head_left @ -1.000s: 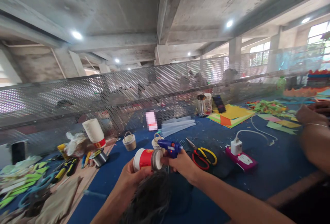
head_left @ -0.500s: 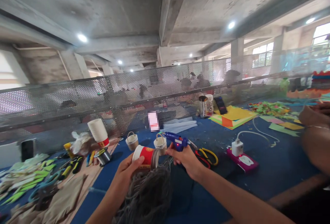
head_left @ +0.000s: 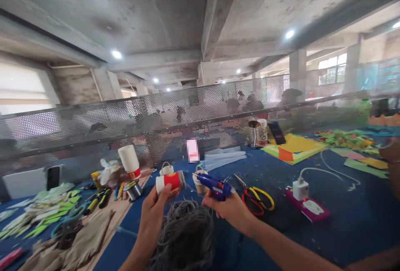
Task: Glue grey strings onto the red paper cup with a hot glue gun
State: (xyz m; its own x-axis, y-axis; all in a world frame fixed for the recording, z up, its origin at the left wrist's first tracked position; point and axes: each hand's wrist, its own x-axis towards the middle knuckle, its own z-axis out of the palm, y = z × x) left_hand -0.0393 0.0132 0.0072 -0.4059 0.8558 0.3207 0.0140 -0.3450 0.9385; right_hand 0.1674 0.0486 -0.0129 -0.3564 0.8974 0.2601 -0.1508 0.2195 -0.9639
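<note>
My left hand (head_left: 156, 202) is closed around a red and white paper cup (head_left: 172, 181), which lies on its side in the air with grey cord around its right end. In my right hand (head_left: 226, 206) is a blue glue gun (head_left: 215, 185), a small red light glowing on it and its nozzle pointing left towards the cup. Below both hands sits a loose heap of grey cord (head_left: 187, 233). Behind the cup and nozzle stand two small pale cups with handles, one a little bucket (head_left: 166, 168) partly hidden, the other (head_left: 200, 185) partly covered by the glue gun.
Scissors (head_left: 258, 200) with red and yellow handles lie right of my right hand. A white plug (head_left: 300, 190) sits in a purple power strip (head_left: 312, 208). Stacked paper cups (head_left: 129, 160), a wire spool (head_left: 133, 190) and green scraps (head_left: 62, 212) are left. Coloured paper (head_left: 293, 144) lies far right.
The cup and the glue gun nozzle have moved apart, and the cup is lifted clear of the cord heap. The whole view has shifted slightly, with things appearing further right.
</note>
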